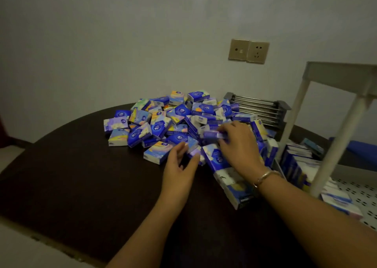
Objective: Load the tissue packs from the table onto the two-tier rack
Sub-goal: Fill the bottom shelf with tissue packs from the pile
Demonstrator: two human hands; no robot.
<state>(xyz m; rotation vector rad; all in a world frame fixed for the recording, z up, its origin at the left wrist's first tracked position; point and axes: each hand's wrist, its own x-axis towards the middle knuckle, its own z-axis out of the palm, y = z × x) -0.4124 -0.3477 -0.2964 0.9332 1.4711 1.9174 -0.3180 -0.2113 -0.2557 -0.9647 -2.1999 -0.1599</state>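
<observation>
Head view shows me the tissue packs [163,121] piled on the dark table [81,176], beside the rack [336,112]. My right hand [238,143] pinches one purple pack [212,134]; my left hand [181,165] lies relaxed, fingers touching another pack [193,148].

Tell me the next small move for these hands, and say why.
Probably lift the right hand with the purple tissue pack it pinches and carry it right to the rack. That hand already grips a pack, the rack's lower tier holds only some packs, and the left hand merely touches the pile.
</observation>
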